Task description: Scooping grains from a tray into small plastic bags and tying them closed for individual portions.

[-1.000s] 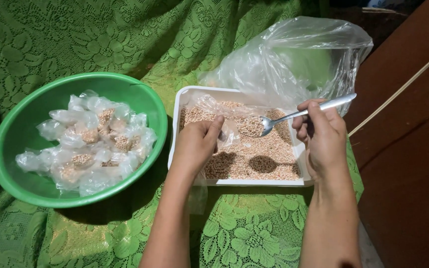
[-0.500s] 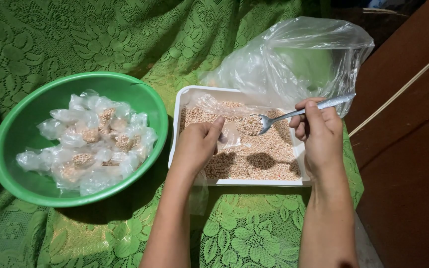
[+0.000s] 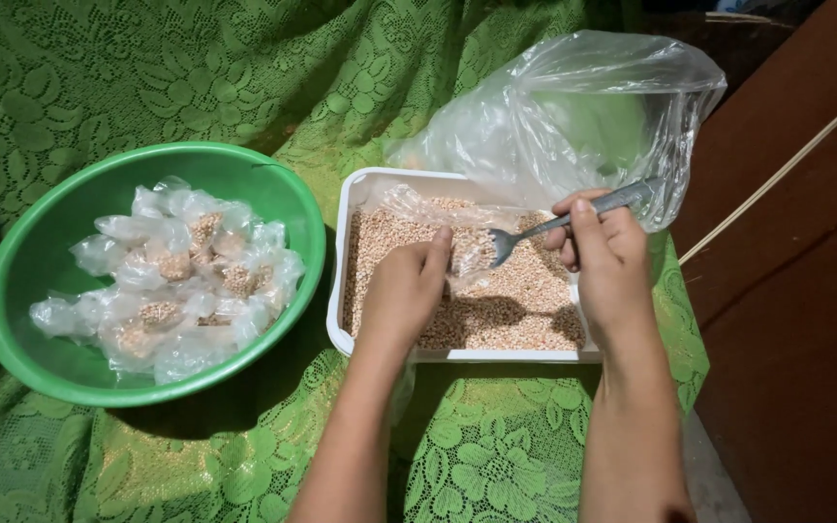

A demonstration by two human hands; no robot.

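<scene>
Gripping a metal spoon (image 3: 573, 218) by its handle, the right hand (image 3: 607, 266) holds the bowl of the spoon just over the grain, tipped toward a small clear plastic bag (image 3: 438, 218). The left hand (image 3: 407, 291) is closed on that small bag, pinching its mouth open above the white rectangular tray (image 3: 346, 291). The tray is filled with pale brown grain (image 3: 515, 305), and both hands work over its middle. A large, crumpled clear plastic bag (image 3: 573, 116) stands at the far right, touching the tray's far edge. To the left of the tray, just beside it, sits a round green bowl (image 3: 41, 242) holding a heap of small tied packets (image 3: 181, 281), each with a little grain inside. Everything rests on a desk covered with a green lace cloth (image 3: 496, 455). A brown wooden surface (image 3: 796, 320) lies on the right, beyond the cloth's edge.
</scene>
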